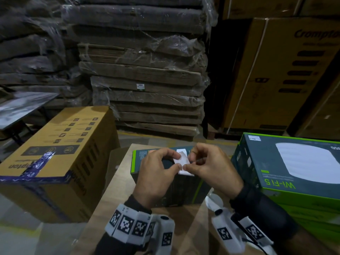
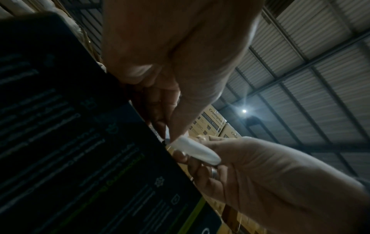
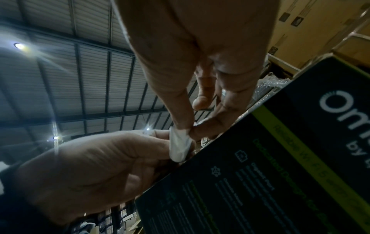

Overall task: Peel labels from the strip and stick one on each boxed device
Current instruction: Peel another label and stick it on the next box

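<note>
Both hands hold a white label strip [image 1: 181,160] just above a dark device box with green edges [image 1: 185,190], which stands on a brown carton [image 1: 117,184]. My left hand [image 1: 177,163] pinches the strip's left side between thumb and forefinger. My right hand [image 1: 188,164] pinches its right side. In the left wrist view the left fingertips [image 2: 176,134] meet the curled white strip [image 2: 197,152] beside the box face [image 2: 80,142]. From the right wrist, the right hand [image 3: 188,129] grips the strip [image 3: 179,146] next to the box [image 3: 260,174]. Whether a label is lifted is hidden by the fingers.
A larger green-and-grey Wi-Fi 5 box [image 1: 294,172] stands close on the right. A big brown carton with blue tape [image 1: 60,153] sits to the left. Wrapped stacks of flat cardboard [image 1: 147,80] and tall cartons [image 1: 276,70] rise behind.
</note>
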A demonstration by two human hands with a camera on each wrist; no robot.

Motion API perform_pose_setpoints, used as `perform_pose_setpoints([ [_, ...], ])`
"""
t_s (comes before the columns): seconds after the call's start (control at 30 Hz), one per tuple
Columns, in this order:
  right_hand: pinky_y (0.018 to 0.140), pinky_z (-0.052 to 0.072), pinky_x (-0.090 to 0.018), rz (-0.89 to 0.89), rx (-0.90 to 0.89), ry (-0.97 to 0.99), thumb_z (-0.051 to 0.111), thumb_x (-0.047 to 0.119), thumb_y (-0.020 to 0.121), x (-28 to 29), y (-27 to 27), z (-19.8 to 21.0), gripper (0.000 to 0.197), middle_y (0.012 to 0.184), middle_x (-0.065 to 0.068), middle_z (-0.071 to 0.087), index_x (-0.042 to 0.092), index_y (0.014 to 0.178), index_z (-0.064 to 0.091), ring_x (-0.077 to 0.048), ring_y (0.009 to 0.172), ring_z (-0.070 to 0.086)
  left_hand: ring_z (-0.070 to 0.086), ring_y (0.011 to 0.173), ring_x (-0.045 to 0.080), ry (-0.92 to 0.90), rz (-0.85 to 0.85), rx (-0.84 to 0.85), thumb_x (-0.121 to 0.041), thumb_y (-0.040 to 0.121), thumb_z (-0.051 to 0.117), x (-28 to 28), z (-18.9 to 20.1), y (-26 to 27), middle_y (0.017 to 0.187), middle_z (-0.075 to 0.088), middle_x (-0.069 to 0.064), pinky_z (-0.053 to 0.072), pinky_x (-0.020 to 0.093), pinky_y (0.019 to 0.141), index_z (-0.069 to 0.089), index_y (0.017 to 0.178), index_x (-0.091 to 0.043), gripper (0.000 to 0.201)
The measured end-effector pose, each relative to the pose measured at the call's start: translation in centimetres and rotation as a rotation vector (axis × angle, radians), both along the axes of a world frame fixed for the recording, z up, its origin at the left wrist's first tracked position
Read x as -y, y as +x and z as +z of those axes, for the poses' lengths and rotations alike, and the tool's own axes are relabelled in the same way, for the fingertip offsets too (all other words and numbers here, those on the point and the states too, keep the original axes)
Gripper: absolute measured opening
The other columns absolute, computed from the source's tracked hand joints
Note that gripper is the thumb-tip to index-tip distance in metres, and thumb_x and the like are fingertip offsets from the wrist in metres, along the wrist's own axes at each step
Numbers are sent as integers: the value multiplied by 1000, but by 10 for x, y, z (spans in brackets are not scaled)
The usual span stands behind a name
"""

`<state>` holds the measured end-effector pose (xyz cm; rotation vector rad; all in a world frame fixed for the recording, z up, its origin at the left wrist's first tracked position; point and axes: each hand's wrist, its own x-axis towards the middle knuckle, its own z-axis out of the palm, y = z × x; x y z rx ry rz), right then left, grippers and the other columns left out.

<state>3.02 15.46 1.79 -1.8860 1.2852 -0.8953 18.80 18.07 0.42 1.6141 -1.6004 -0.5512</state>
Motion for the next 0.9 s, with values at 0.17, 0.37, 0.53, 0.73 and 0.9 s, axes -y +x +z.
perform_pose_setpoints([
  [0.17, 67, 55, -24, 23, -51, -3, 76, 18, 77, -2, 0, -4, 13, 74, 3, 66, 26, 85, 70, -6, 70, 63, 53, 103, 2, 8, -16, 18, -20, 80, 72, 0, 1, 0, 106, 60, -14, 47, 22, 90, 59, 94, -39, 27],
  [0.37, 65, 54, -24, -55, -14, -5, 76, 14, 76, -4, 3, -6, 17, 69, 3, 65, 24, 89, 73, -9, 63, 62, 51, 105, 2, 16, -41, 38, -17, 82, 69, -1, 2, 0, 107, 58, -13, 46, 23, 92, 61, 97, -37, 26],
  [0.53, 69, 58, -30, -70, -35, 14, 75, 13, 76, -8, 5, -8, 24, 75, 2, 66, 28, 95, 71, -7, 64, 63, 47, 102, -4, 10, -62, 52, -16, 83, 69, -3, 4, 2, 108, 56, -14, 37, 6, 82, 63, 102, -34, 27],
  [0.73, 69, 58, -29, -63, -48, 43, 76, 12, 75, -8, 4, -5, 27, 75, 2, 65, 27, 97, 71, -4, 61, 61, 45, 101, -4, -7, -75, 74, -16, 82, 69, -4, 3, 2, 103, 55, -19, 37, 8, 85, 62, 103, -35, 29],
  [0.9, 70, 58, -32, -47, 61, 143, 75, 4, 76, -11, 3, -2, 23, 75, -6, 69, 17, 95, 72, -12, 65, 65, 51, 103, 2, -25, -92, 27, -14, 84, 65, -1, 1, 8, 100, 60, -16, 46, 26, 92, 65, 95, -37, 25],
])
